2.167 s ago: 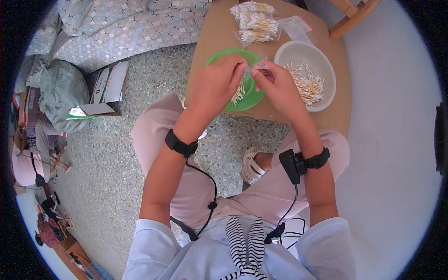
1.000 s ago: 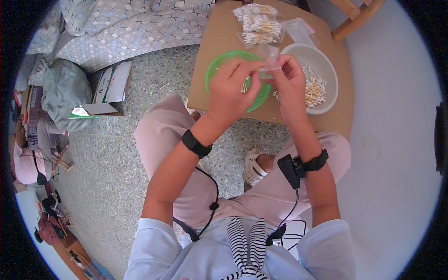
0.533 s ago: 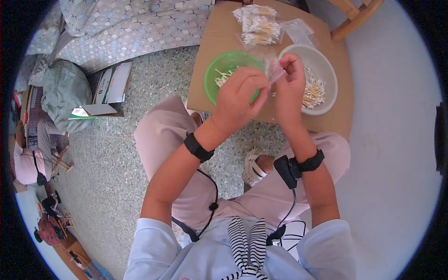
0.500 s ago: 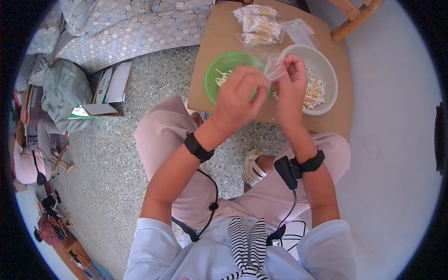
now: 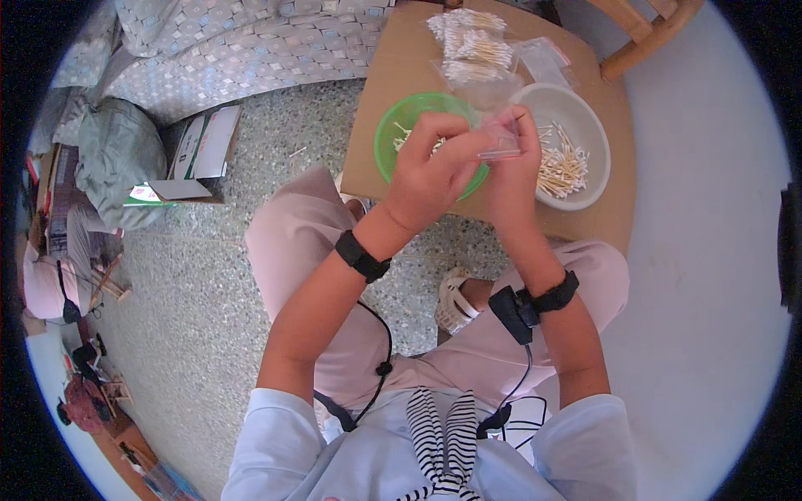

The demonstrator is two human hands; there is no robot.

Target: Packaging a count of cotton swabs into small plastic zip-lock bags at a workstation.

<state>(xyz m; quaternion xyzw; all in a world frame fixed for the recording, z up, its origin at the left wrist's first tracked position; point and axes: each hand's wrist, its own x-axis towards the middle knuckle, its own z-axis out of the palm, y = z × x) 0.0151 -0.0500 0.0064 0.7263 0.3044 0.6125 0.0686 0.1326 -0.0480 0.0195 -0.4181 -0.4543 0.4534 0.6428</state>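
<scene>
Hands (image 5: 468,171) pinching bag (image 5: 499,142) above table edge (image 5: 493,221)

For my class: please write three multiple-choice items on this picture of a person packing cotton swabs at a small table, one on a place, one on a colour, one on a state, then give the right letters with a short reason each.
1. Where does the white bowl stand?
A. To the right of the green bowl on the table
B. On the floor
C. On the person's lap

2. What colour is the bowl under the left hand?
A. Red
B. Green
C. Blue

3. What is the state of the small clear bag?
A. Lying flat on the table
B. Inside the white bowl
C. Held up between both hands

Answers: 1 A, the white bowl sits on the brown tabletop right of the green one. 2 B, its rim shows bright green beside the left hand. 3 C, the left hand and the right hand pinch the bag above the bowls.
</scene>
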